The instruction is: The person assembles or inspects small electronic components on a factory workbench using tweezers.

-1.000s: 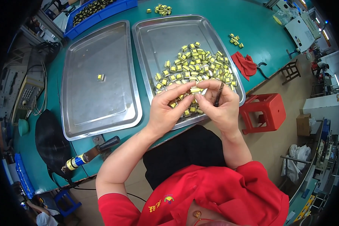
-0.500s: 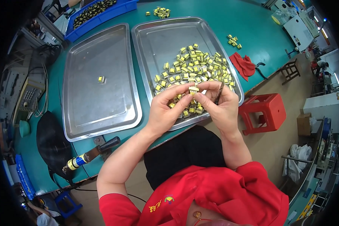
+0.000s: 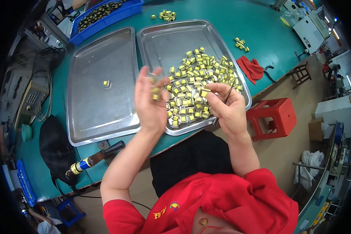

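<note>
My right hand (image 3: 230, 107) pinches a small yellow transformer (image 3: 205, 93) with metal pins between thumb and fingertips. A thin dark tool (image 3: 230, 93), perhaps tweezers, is tucked between its fingers. My left hand (image 3: 149, 103), smeared by motion, is raised over the gap between two metal trays, fingers partly curled around a few more yellow transformers (image 3: 155, 93). Beneath my right hand, the right tray (image 3: 160, 37) bears a heap of such transformers (image 3: 201, 68). In the left tray (image 3: 101, 58) lies a single transformer (image 3: 106, 83).
A blue bin (image 3: 80, 37) of dark parts stands at the far left. Small transformer clusters (image 3: 167, 15) lie beyond the trays and at right. A red cloth (image 3: 250, 70) and pliers (image 3: 270, 74) lie right; a black-handled tool (image 3: 97, 158) sits front left. A red stool (image 3: 275, 119) stands beside the table.
My hands have come apart. The left moved up and left with transformers in it; the right stays over the heap, still pinching a transformer.
</note>
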The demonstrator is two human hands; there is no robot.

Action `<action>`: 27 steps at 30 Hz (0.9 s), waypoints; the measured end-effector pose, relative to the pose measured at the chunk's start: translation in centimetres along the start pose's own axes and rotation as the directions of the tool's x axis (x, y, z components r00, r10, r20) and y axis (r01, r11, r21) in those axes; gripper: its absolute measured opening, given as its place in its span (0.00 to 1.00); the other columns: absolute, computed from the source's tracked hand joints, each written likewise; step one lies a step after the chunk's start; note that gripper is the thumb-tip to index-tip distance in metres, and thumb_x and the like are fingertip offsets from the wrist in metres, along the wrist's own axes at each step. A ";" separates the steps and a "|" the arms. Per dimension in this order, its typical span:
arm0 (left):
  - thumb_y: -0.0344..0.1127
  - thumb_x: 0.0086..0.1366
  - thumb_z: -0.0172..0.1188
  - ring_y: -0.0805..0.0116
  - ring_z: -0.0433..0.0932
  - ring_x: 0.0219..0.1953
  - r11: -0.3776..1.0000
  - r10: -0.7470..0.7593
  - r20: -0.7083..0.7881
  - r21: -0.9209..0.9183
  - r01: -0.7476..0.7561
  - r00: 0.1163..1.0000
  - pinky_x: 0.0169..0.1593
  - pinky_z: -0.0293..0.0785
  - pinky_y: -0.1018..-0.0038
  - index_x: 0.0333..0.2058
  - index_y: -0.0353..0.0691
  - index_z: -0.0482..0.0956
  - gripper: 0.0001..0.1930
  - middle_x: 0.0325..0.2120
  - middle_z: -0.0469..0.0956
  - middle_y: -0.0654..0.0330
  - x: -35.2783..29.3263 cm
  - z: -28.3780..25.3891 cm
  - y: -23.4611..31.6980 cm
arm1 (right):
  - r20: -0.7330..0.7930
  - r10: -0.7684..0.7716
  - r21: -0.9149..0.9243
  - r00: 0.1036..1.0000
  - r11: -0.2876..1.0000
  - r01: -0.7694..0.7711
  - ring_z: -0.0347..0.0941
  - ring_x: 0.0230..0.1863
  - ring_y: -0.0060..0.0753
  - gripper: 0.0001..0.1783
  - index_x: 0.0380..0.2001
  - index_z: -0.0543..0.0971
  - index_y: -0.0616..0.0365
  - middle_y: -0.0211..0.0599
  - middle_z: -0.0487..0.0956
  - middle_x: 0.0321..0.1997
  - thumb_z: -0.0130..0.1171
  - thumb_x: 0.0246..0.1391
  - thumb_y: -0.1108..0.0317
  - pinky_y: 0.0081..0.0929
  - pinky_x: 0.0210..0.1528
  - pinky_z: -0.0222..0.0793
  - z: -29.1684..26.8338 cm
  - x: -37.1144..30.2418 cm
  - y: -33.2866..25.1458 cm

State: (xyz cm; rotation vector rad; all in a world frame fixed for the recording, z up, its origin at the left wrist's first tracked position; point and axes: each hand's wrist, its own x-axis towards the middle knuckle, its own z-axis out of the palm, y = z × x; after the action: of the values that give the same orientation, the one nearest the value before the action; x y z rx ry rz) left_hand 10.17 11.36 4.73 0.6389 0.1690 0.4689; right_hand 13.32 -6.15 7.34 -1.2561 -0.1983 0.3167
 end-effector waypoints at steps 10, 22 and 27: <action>0.49 0.64 0.49 0.62 0.72 0.49 0.930 0.049 -0.205 -0.348 -0.119 0.978 0.51 0.73 0.74 0.51 0.30 0.53 0.29 0.50 0.65 0.42 1.8 -1.4 1.3 | -0.012 0.000 -0.013 1.000 1.000 0.000 0.52 0.15 0.07 0.11 0.41 0.73 0.66 0.21 0.67 0.21 0.53 0.52 0.80 0.10 0.15 0.43 -1.0 -0.6 0.3; 0.30 0.65 0.47 0.70 0.74 0.42 0.852 0.235 0.342 0.379 -0.362 0.910 0.38 0.72 0.79 0.59 0.35 0.55 0.24 0.46 0.71 0.51 0.4 -0.8 0.6 | -0.057 0.028 0.004 0.998 1.000 -0.028 0.54 0.16 0.08 0.12 0.41 0.73 0.66 0.23 0.69 0.23 0.53 0.50 0.82 0.10 0.16 0.44 0.0 -0.6 0.2; 0.25 0.63 0.49 0.72 0.74 0.41 0.853 -0.107 0.468 0.497 -0.161 0.877 0.41 0.75 0.80 0.52 0.34 0.69 0.17 0.44 0.72 0.55 -1.9 0.6 -1.1 | 0.031 -0.147 -0.198 0.989 0.969 0.150 0.56 0.17 0.07 0.13 0.40 0.75 0.66 0.18 0.66 0.17 0.58 0.48 0.81 0.09 0.20 0.46 0.1 -0.7 0.5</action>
State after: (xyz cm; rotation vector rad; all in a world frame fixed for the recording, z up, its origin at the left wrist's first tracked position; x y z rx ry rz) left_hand 9.12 9.39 4.57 1.2837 -0.2016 0.2725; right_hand 12.62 -6.15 6.87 -1.4293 -0.3430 0.1804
